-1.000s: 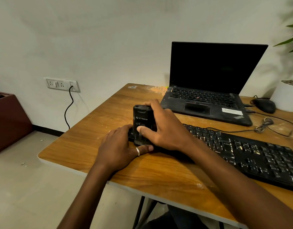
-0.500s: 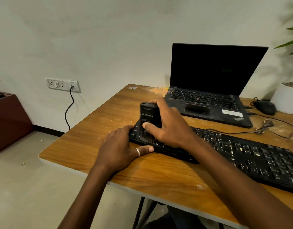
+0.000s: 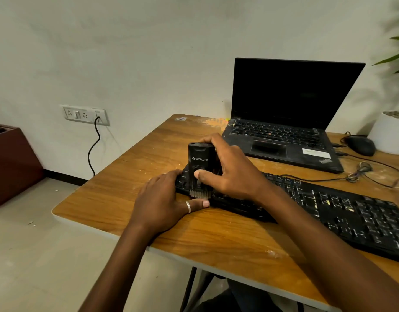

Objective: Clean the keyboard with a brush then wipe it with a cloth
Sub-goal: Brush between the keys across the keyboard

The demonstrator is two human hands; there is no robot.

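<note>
A long black keyboard (image 3: 329,206) lies across the wooden table (image 3: 131,190), with pale dust on its keys. My right hand (image 3: 230,172) grips a black brush block (image 3: 199,161) with white lettering, held upright, and the thumb rests on its front. The pale bristles point down and touch the keys at the keyboard's left end. My left hand (image 3: 164,199), with a ring on the thumb, grips the keyboard's left end and lies flat on the table. No cloth is in view.
An open black laptop (image 3: 282,131) stands behind the keyboard. A black mouse (image 3: 360,145), a coiled cable (image 3: 360,170) and a white plant pot (image 3: 390,134) sit at the back right. The table's left edge drops to the floor; a wall socket (image 3: 84,114) is beyond.
The brush moved a little away from me along the keyboard's left end and came back toward the front edge. My left hand stayed in place.
</note>
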